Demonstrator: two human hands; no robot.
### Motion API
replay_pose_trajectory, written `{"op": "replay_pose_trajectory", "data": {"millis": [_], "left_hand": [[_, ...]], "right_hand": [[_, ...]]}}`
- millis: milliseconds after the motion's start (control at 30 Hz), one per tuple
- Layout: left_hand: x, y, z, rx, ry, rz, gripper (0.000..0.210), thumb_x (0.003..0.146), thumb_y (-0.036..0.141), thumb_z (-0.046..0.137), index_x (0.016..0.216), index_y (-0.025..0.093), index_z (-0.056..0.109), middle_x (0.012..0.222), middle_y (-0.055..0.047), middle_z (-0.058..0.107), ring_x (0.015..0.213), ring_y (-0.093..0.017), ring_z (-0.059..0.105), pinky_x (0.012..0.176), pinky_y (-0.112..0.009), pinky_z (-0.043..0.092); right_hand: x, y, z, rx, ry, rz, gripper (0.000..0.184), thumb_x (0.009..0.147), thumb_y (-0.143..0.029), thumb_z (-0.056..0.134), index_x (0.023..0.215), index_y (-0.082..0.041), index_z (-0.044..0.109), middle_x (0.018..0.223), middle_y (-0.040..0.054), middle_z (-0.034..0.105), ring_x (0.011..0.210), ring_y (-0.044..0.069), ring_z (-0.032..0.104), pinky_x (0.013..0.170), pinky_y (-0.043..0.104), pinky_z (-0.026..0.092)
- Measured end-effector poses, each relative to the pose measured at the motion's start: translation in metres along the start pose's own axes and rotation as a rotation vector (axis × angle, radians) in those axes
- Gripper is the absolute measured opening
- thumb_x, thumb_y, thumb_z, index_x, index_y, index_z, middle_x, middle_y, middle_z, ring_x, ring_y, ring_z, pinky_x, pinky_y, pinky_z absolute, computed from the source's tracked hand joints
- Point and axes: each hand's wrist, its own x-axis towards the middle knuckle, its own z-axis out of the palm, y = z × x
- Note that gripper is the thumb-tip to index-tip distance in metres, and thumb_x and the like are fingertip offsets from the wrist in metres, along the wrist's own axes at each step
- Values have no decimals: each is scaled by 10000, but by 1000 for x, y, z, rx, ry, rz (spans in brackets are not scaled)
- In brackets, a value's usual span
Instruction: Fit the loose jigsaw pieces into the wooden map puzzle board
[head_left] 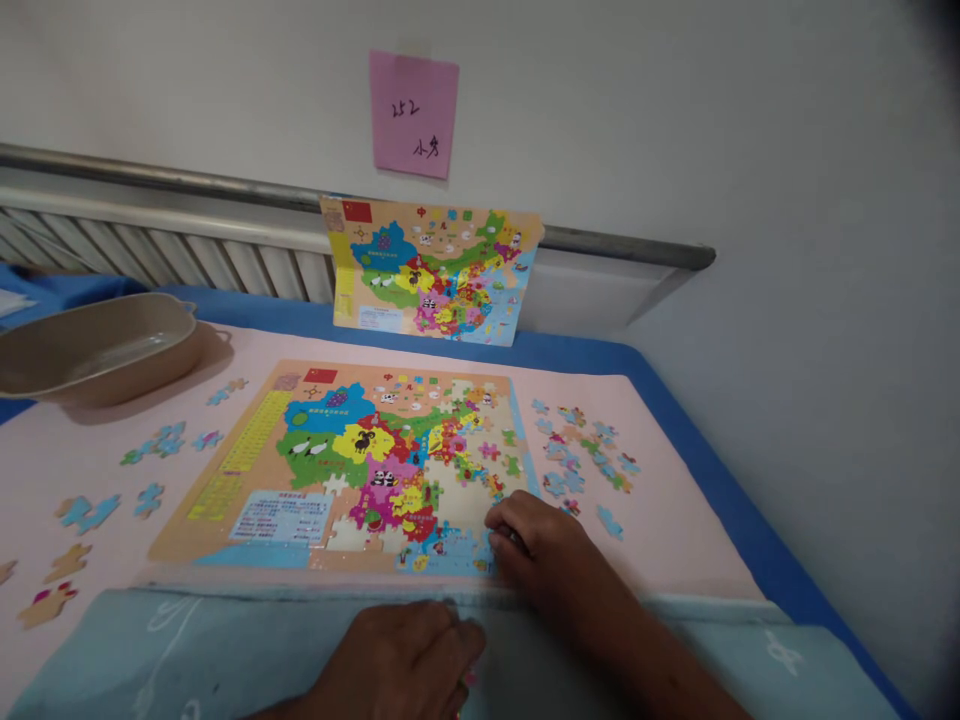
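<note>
Board (pixel 457 505) holds a part-built map puzzle (pixel 364 442); left fingers (pixel 471 638) pinch a piece (pixel 470 677), right fingers (pixel 504 517) curl, grip unclear.

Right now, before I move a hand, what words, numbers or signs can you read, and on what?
"252": handwritten on the pink note.
"小": below it; the character after it is unclear.
"中", "地图": title on the standing map sheet; the pale yellow character between is blurred.
"中": title on the puzzle board; its other characters are too blurred.
Both maps' place names, text boxes and yellow columns: too small to read.
</note>
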Motion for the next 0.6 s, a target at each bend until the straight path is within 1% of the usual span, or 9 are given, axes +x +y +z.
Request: {"op": "replay_pose_trajectory", "data": {"millis": [133,367,467,600], "left_hand": [[-2,-1,2,-11,-11,1,315,762,74,550,1042,214,516,743,23,670,546,-192,656,409,-311,534],[-1,0,-1,-14,-4,-3,298,772,71,544,1031,218,525,746,31,662,552,-180,655,416,-303,515],[0,0,-1,-5,1,5,269,807,77,526,1040,212,526,740,28,660,544,-179,652,416,-301,521],[1,-1,0,-9,15,7,227,860,97,478,1050,210,528,728,22,658,533,-182,652,404,-304,526]], "right_hand": [[3,0,3,-58,1,-8,165,847,-29,513,819,-183,565,855,19,589,801,170,538,713,270,350],[5,1,6,-125,8,-37,174,883,-34,503,814,-184,557,841,16,577,793,168,533,707,272,355],[6,0,5,-145,4,-32,174,888,-30,512,817,-180,566,850,20,584,804,170,541,714,271,363],[7,-4,3,-181,-33,-19,176,892,-26,525,815,-174,580,859,28,597,816,172,552,724,274,369]]}}
